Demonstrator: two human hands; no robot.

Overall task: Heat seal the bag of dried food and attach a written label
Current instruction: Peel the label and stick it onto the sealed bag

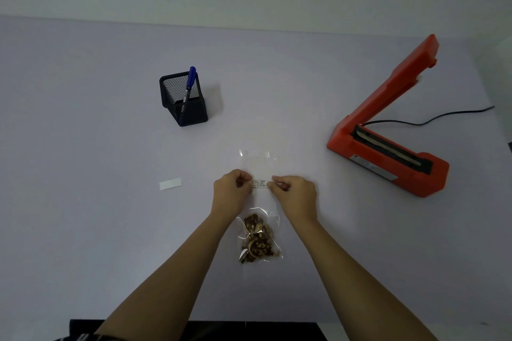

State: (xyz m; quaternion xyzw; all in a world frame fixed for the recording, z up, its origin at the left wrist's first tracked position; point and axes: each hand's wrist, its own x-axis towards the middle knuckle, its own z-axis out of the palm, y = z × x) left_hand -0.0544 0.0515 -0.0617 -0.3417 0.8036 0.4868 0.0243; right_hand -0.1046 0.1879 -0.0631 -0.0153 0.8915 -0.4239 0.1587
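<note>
Bag (260, 202) (clear) — dried food (259, 241); holder (191, 111) — pen (190, 83).

Pale table (83, 119), mesh pen pot (191, 112), orange heat sealer (435, 174), food bag (259, 239), 1 white strip (170, 183), perhaps paper

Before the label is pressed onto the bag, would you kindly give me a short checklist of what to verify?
1. Both ends of the label held: ok; the left hand and right hand each pinch one end.
2. Writing on the label: ok; dark writing shows, too small to read.
3. Placement over the flat part of the bag, away from the dried food: ok.
4. Far end of the bag sealed: cannot tell; the plastic is clear.
5. Is the heat sealer out of the way: ok; it stands apart to the right, arm raised.
6. Is the pen put away: ok; it stands in the mesh holder.
</note>
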